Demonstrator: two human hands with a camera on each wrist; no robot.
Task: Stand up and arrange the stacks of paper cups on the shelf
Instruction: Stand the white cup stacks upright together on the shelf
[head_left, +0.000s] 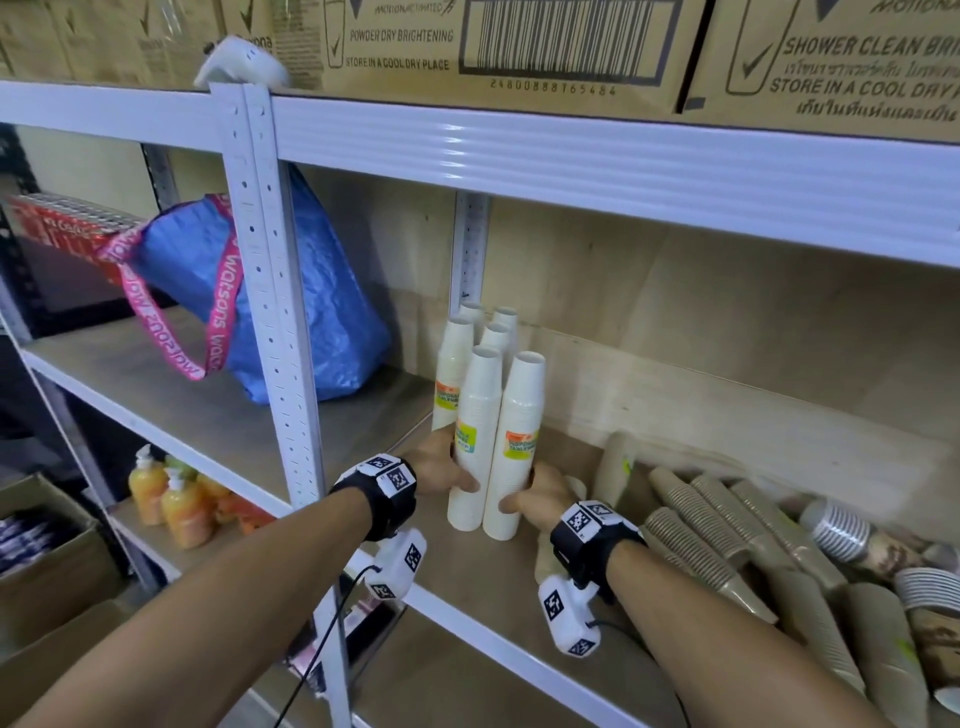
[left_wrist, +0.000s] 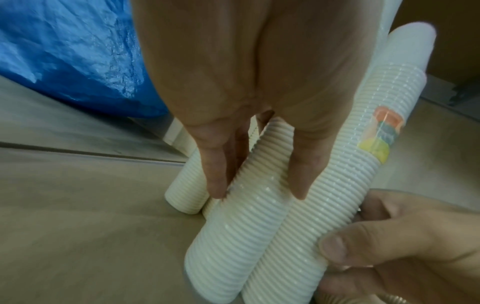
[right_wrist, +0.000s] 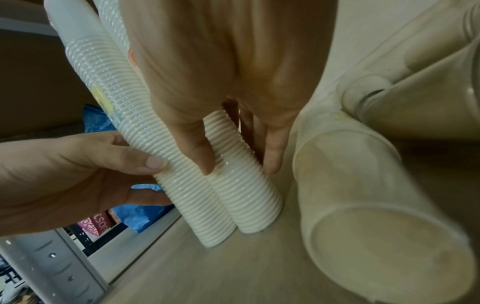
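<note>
Several white paper cup stacks (head_left: 485, 332) stand upright in a tight cluster on the wooden shelf (head_left: 462, 587). My left hand (head_left: 441, 467) grips the front left stack (head_left: 474, 447) low down; the left wrist view shows thumb and fingers curled round that stack (left_wrist: 233, 226). My right hand (head_left: 543, 491) grips the front right stack (head_left: 517, 452) near its base, fingers wrapped round that stack (right_wrist: 244, 195). Both stacks touch side by side, bases on the board. Brown cup stacks (head_left: 727, 530) lie flat to the right.
A blue bag (head_left: 311, 312) with pink straps sits left of the white upright post (head_left: 275, 322). The shelf beam (head_left: 623, 171) above carries cardboard boxes (head_left: 519, 47). A wrapped pale stack (right_wrist: 363, 205) lies right beside my right hand. Orange soap bottles (head_left: 171, 499) stand below.
</note>
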